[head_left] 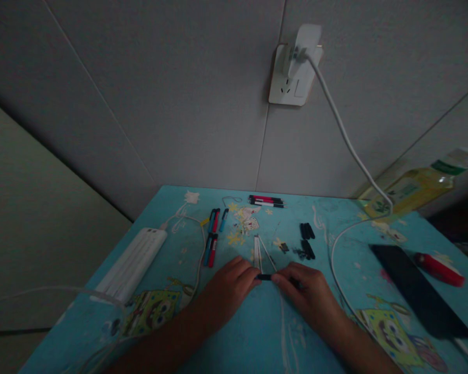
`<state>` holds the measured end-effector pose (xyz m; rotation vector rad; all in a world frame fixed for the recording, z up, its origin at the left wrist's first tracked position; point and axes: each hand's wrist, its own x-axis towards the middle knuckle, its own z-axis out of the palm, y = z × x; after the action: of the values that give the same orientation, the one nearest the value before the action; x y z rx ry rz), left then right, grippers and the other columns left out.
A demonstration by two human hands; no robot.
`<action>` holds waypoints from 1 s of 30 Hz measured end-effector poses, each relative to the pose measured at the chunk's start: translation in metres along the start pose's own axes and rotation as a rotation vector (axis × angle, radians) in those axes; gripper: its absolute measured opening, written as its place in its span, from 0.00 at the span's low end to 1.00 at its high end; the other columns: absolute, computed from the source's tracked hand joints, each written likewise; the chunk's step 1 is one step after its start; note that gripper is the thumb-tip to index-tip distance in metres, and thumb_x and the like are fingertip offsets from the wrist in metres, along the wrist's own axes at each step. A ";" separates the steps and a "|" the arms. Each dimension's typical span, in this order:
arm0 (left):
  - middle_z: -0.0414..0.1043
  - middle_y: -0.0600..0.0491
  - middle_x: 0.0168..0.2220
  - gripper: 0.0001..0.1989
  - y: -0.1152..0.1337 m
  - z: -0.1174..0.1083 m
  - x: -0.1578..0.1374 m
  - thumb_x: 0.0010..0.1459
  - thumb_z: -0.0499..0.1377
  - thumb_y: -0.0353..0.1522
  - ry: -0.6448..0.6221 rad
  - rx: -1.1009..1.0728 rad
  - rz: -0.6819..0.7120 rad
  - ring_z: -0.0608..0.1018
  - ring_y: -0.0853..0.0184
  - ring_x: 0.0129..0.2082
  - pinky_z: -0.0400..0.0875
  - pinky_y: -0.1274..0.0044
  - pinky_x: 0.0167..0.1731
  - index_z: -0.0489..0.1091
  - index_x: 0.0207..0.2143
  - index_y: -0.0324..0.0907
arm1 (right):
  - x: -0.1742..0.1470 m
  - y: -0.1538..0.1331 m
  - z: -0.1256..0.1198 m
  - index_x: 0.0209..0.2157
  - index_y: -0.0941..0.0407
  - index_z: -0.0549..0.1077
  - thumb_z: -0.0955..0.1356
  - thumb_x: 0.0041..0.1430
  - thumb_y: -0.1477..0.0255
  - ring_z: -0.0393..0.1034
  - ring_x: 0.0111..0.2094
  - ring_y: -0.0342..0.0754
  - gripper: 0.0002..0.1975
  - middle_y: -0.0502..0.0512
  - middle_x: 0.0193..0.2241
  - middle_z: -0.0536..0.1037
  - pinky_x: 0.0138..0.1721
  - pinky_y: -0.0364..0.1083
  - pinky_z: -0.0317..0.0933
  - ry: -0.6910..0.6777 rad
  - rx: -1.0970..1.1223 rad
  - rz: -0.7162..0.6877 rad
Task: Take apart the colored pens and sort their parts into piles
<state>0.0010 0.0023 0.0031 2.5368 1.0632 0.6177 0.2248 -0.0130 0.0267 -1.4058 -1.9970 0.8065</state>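
My left hand [237,283] and my right hand [306,285] meet near the middle of the table, fingertips closed on opposite ends of a short black pen part [264,277]. Its ends are hidden in my fingers. Just beyond it lie several thin white pen refills [257,249], with one more slanting towards my right hand. Small black pen pieces [307,231] lie in a group past my right hand, beside a little heap of dark bits [299,253]. Blue and red pen parts [210,250] are laid out past my left hand. Assembled pens [267,200] rest in a row at the back.
A white power strip [134,262] with cables lies at the left. On the right are a black phone-like slab [419,291], a red object [440,269] and a bottle of yellow liquid [417,188]. A white cable [341,122] runs from the wall socket [292,88] across the tablecloth.
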 end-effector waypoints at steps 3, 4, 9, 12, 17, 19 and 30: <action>0.71 0.52 0.38 0.07 -0.001 0.002 -0.001 0.68 0.55 0.32 -0.006 0.021 0.000 0.74 0.65 0.39 0.73 0.72 0.41 0.70 0.44 0.41 | -0.002 0.003 0.004 0.25 0.56 0.72 0.63 0.69 0.62 0.67 0.24 0.43 0.20 0.49 0.22 0.72 0.29 0.43 0.57 -0.019 -0.085 -0.005; 0.71 0.52 0.38 0.07 -0.001 0.003 -0.001 0.68 0.55 0.32 -0.012 0.028 0.002 0.75 0.65 0.39 0.74 0.72 0.40 0.70 0.45 0.41 | -0.002 0.004 0.004 0.24 0.56 0.72 0.62 0.69 0.62 0.66 0.23 0.42 0.21 0.49 0.21 0.71 0.28 0.43 0.56 -0.025 -0.100 -0.004; 0.72 0.53 0.38 0.08 -0.002 0.005 -0.002 0.67 0.56 0.32 -0.025 0.035 -0.018 0.77 0.66 0.37 0.74 0.73 0.39 0.69 0.47 0.43 | -0.002 0.002 -0.002 0.35 0.55 0.76 0.62 0.69 0.63 0.70 0.27 0.44 0.15 0.51 0.28 0.76 0.33 0.44 0.61 -0.036 -0.071 -0.028; 0.72 0.53 0.39 0.07 -0.001 0.003 -0.002 0.67 0.56 0.31 -0.017 0.025 -0.041 0.77 0.65 0.38 0.75 0.73 0.39 0.69 0.47 0.42 | -0.002 0.000 -0.007 0.52 0.51 0.71 0.68 0.65 0.64 0.72 0.34 0.45 0.15 0.52 0.39 0.77 0.39 0.44 0.64 -0.063 0.009 -0.078; 0.72 0.52 0.38 0.07 0.001 0.000 -0.001 0.67 0.56 0.32 0.007 0.032 -0.002 0.77 0.65 0.37 0.75 0.72 0.39 0.69 0.46 0.42 | -0.003 0.002 0.000 0.40 0.54 0.75 0.64 0.68 0.65 0.72 0.35 0.46 0.10 0.52 0.33 0.77 0.38 0.44 0.63 -0.072 -0.044 -0.089; 0.72 0.52 0.38 0.07 0.002 0.000 -0.002 0.67 0.56 0.32 0.021 0.040 0.022 0.77 0.65 0.37 0.75 0.72 0.39 0.70 0.46 0.42 | -0.004 0.002 0.003 0.32 0.55 0.75 0.62 0.70 0.63 0.71 0.31 0.46 0.16 0.52 0.28 0.76 0.35 0.45 0.62 -0.082 -0.134 -0.075; 0.73 0.52 0.37 0.07 0.001 -0.002 0.000 0.66 0.57 0.31 0.009 0.029 -0.018 0.76 0.65 0.38 0.74 0.71 0.40 0.70 0.46 0.41 | 0.000 0.000 -0.005 0.47 0.53 0.72 0.66 0.66 0.70 0.72 0.43 0.49 0.09 0.55 0.40 0.77 0.46 0.49 0.66 -0.059 -0.070 -0.229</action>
<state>0.0007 0.0013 0.0053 2.5480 1.1048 0.6143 0.2281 -0.0119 0.0299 -1.1738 -2.2020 0.6891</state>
